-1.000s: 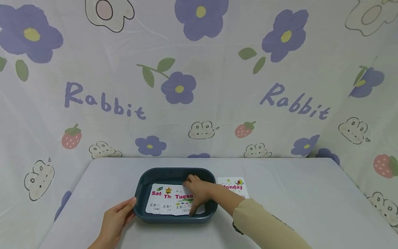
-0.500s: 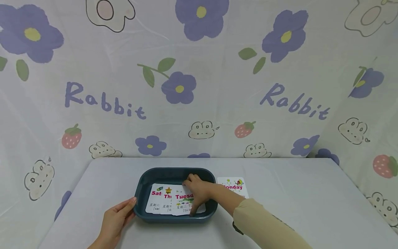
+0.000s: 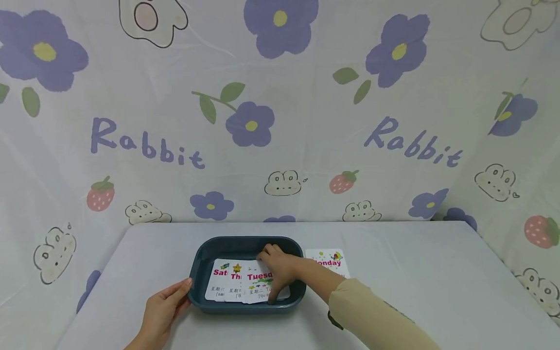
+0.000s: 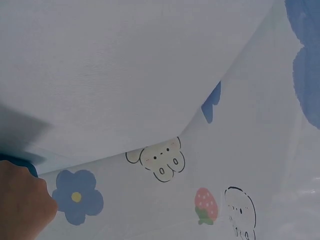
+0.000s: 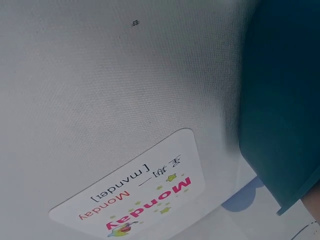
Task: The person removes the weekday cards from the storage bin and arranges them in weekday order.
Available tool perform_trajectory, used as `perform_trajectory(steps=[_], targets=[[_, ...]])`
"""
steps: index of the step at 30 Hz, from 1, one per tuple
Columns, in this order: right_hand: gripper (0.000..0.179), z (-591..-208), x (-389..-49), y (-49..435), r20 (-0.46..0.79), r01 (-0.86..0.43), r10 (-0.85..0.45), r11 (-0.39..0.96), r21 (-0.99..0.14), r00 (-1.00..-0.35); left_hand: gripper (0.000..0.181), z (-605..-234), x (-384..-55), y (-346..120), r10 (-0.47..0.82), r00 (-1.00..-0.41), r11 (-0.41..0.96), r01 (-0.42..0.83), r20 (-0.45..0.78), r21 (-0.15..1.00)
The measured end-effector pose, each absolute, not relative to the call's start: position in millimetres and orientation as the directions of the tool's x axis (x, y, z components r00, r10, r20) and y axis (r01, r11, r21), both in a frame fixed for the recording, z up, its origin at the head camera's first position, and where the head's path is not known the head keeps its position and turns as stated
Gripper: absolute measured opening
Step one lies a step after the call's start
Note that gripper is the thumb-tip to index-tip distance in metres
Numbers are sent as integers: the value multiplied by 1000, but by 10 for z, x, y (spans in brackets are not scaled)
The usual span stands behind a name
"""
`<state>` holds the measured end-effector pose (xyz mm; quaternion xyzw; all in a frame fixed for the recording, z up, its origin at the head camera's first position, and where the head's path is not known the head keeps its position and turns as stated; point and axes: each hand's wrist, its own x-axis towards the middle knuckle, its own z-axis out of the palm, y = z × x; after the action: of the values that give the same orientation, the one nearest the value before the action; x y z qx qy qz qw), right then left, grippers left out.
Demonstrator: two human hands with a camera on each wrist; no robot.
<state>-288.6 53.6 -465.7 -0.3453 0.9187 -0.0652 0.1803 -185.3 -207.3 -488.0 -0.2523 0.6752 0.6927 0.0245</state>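
Observation:
A dark teal plastic tray [image 3: 245, 308] stands on the white table, with several weekday cards overlapping inside. My left hand [image 3: 162, 308] pinches the tray's left rim between thumb and fingers; the left wrist view catches only part of this hand [image 4: 25, 202]. Reaching in over the right side, my right hand [image 3: 281, 270] grips the Tuesday card [image 3: 258, 279], its fingers at the far edge and its thumb at the near edge. Beneath that card, the Thursday card [image 3: 234, 287] and Saturday card [image 3: 215, 287] show only in part. My right hand covers the Tuesday card's right portion.
Right of the tray a Monday card [image 3: 331, 256] lies face up on the table, partly behind my right forearm; the right wrist view shows more of this card [image 5: 145, 185]. A patterned cloth [image 3: 306, 131] hangs behind the table [image 3: 415, 282].
The Tuesday card has slid very slightly to the right under my right hand. My left hand has stayed on the tray's rim.

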Motion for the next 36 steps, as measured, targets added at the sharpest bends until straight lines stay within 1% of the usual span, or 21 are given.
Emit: perform_trajectory(steps=[6,14,17,20,24,31,36], targets=[[97,-4600,-2914,564,-252,-622,-665,747,-234,-703,58,-4875,-1889,-2052,-289,-880,-109,-362,-378,926],[93,-4448,-2917,577,-241,-660,-702,712,-238,-671,60,-4885,-1934,-2029,-283,-883,-106,-358,-374,928],[93,-4402,-2913,572,-246,-656,-697,717,-236,-673,62,-4890,-1933,-2029,-289,-879,-87,-370,-379,925],[94,-4366,-2909,559,-247,-649,-692,722,-239,-678,69,-4889,-1920,-2046,-284,-876,-68,-387,-390,919],[97,-4346,-2883,529,-237,-652,-693,721,-236,-681,75,-4906,-1879,-2078,-273,-875,-70,-397,-400,915],[96,-4256,-2867,511,-214,-683,-715,699,-213,-665,74,-4896,-1850,-2095,-274,-869,-100,-401,-412,911],[99,-4173,-2885,528,-211,-677,-710,704,-213,-672,72,-4877,-1865,-2082,-264,-876,-114,-388,-405,914]])
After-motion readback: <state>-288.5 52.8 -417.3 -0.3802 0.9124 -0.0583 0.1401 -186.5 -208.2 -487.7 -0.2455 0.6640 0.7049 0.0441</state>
